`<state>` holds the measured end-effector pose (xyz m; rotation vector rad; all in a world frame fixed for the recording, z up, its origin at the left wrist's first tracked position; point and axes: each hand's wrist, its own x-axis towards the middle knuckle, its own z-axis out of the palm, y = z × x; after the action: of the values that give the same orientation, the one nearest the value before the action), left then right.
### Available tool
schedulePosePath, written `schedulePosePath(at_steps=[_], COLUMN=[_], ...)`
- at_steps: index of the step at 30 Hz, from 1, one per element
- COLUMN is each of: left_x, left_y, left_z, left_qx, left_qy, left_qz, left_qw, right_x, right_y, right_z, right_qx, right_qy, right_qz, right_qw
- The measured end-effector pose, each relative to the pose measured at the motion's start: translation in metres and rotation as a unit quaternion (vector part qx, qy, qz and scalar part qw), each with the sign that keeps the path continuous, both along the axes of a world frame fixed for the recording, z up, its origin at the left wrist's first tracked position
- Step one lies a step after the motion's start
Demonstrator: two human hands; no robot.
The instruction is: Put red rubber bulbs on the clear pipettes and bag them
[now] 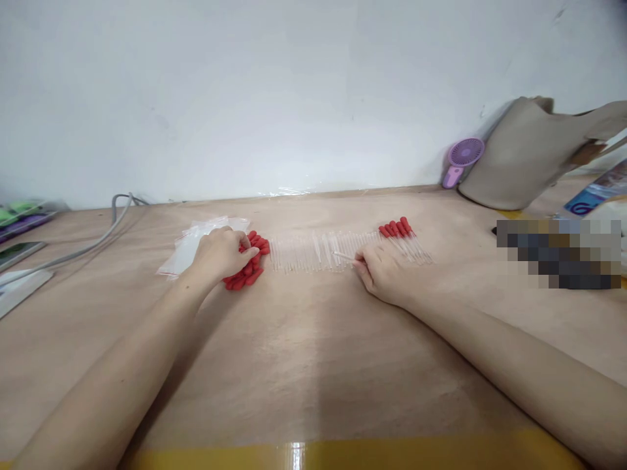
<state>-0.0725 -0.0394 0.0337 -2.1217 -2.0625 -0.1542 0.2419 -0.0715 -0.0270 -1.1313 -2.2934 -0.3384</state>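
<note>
My left hand (223, 253) is over a pile of red rubber bulbs (251, 267), thumb and forefinger closed around one at the pile's upper edge. The hand partly hides that bulb. Between the fingertips of my right hand (385, 271) is a thin clear tube (344, 256), its free end pointing left. Beneath and beyond it, a row of similar clear tubes (298, 253) lies side by side on the table. At the row's right end, several tubes carry red bulbs (396, 227) on their far ends.
Clear plastic bags (183, 251) lie just left of the bulb pile. A grey cable (105, 235) and a phone (22, 253) are farther left. A purple handheld fan (463, 156) leans at the wall beside a beige bag (524, 153). A blurred-out dark object (558, 254) lies at right.
</note>
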Motion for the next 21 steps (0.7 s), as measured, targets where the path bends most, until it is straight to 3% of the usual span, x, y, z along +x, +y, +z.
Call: schedulePosePath(at_steps=[9,16,21], left_x=[0.002,-0.011,-0.012], left_y=[0.009,0.055,0.065], left_z=[0.002,0.002,-0.003], left_qx=[0.099,-0.006,-0.039], left_qy=[-0.039,-0.040,-0.061], left_qz=[0.000,-0.029,-0.015], left_qw=[0.994,0.999,0.997], right_x=[-0.002,-0.001,-0.001], right_y=[0.004,0.006,0.007], right_z=[-0.012,-0.013,-0.013], right_qx=[-0.016,0.011,-0.004], right_qy=[0.068,0.043,0.056], right_qz=[0.071,0.086,0.092], right_qw=[0.995,0.995,0.994])
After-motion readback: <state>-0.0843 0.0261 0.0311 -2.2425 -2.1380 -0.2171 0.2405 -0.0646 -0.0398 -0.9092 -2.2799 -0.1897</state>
